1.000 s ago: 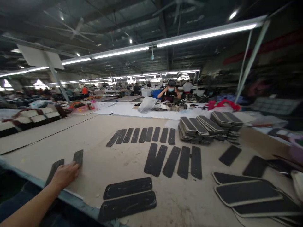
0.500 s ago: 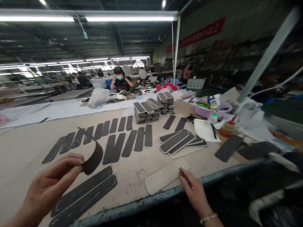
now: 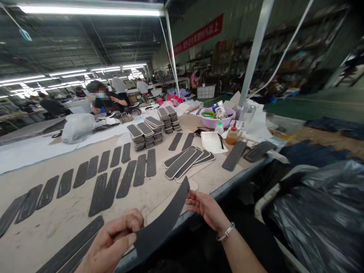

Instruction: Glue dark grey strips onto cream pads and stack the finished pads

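My left hand (image 3: 113, 237) pinches the near end of a dark grey strip (image 3: 163, 223), which bends upward in the air over the table edge. Beside the strip's far end is my right hand (image 3: 206, 208), its fingers loosely curled and apart; whether they touch the strip is hard to tell. A beige rounded insert (image 3: 193, 184) lies beneath the raised strip, largely covered by it. Left of my left hand, two long dark strips (image 3: 76, 242) lie side by side, partly hidden by that hand. Several shiny dark strips (image 3: 104, 189) are laid out in rows beyond.
Pale-edged dark pieces (image 3: 182, 163) overlap in a loose pile ahead, with taller stacks (image 3: 145, 134) behind. To the right are a notebook (image 3: 212, 142), an amber bottle (image 3: 231, 135) and a purple basin (image 3: 217, 120). A co-worker (image 3: 105, 96) sits across the table. Black plastic (image 3: 321, 212) fills the lower right.
My left hand has carried the strip rightward, over the beige insert. My right hand has come off the insert to the strip's far end. The view has turned right.
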